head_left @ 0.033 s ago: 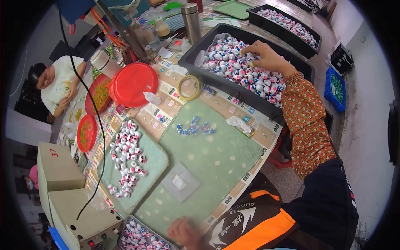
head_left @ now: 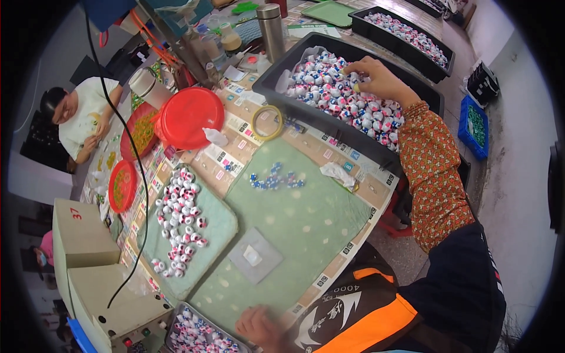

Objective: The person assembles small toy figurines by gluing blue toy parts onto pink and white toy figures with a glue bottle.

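Crowded workshop table (head_left: 329, 156), seen from above through a fisheye lens, covered in printed labels with a green mat (head_left: 300, 229) at its centre. At the far right sits a long black bin (head_left: 329, 117) heaped with small round red, white and blue beads (head_left: 347, 100); its long side runs from near left to far right. The person's right hand (head_left: 376, 79), on a sleeve of orange print, reaches well forward into the bin — fingers curled down among the beads, though whether the grip has closed on any cannot be told. The left hand (head_left: 259, 325) rests at the near table edge, beside a small tray (head_left: 197, 335) of the same beads; fingers look loosely bent, holding nothing that shows. So the bin's beads lie directly under the right hand, far from the left.

Between the hands: a few blue beads (head_left: 275, 179) on the mat, a grey square pad (head_left: 254, 255), and a smaller mat (head_left: 194, 235) strewn with beads. A tape ring (head_left: 267, 122), a red lid (head_left: 191, 117) and a steel flask (head_left: 272, 32) lie further off. Another person (head_left: 85, 120) works at far left.
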